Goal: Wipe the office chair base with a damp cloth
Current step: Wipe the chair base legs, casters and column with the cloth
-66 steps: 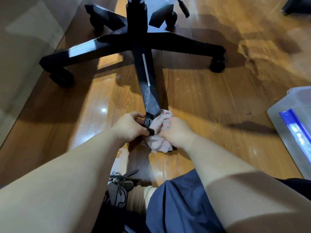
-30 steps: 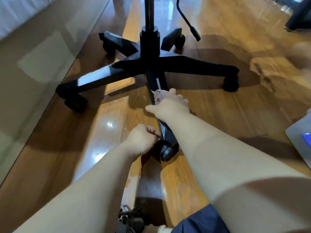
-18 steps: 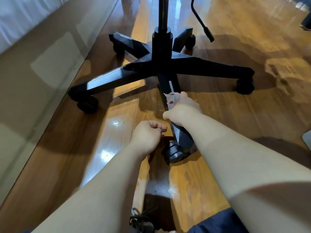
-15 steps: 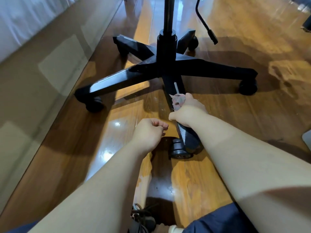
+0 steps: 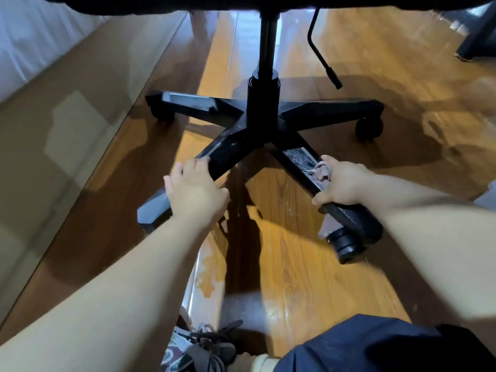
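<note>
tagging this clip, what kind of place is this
Probably a home or small office room: glossy wooden plank floor, a black five-star office chair base on casters, and a white curtain along the left wall.

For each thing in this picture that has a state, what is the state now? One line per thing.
Left hand: open, resting flat on the near-left leg of the base.
Right hand: closed around the cloth, on the near-right leg.
Cloth: bunched, pressed on the leg.
Chair base: upright on the wooden floor.
Near-right caster: on the floor.
Height lever: hanging down.
</note>
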Motion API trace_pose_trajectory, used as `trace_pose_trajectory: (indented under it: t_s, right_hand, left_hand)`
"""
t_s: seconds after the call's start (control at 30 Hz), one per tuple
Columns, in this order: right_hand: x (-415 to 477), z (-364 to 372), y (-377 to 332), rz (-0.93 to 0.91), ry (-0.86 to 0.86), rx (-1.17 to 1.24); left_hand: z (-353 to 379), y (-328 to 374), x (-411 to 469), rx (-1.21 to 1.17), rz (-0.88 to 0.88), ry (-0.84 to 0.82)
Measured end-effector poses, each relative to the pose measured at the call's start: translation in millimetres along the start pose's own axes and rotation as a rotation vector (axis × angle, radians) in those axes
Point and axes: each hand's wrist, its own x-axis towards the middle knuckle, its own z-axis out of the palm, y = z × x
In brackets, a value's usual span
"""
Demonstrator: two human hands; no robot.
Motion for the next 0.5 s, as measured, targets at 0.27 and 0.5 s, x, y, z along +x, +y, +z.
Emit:
trace_pose_trajectory:
  t_s: [0.27,0.5]
  right_hand:
    - [-4,-12,0,0.107,0.173,-0.25]
    - [-36,10,-31,-0.088,0.462,0.047]
  left_hand:
    - [-8,-4,3,0.0,-0.232,-0.315]
    - [-1,33,-20,0.074,-0.068,-0.438]
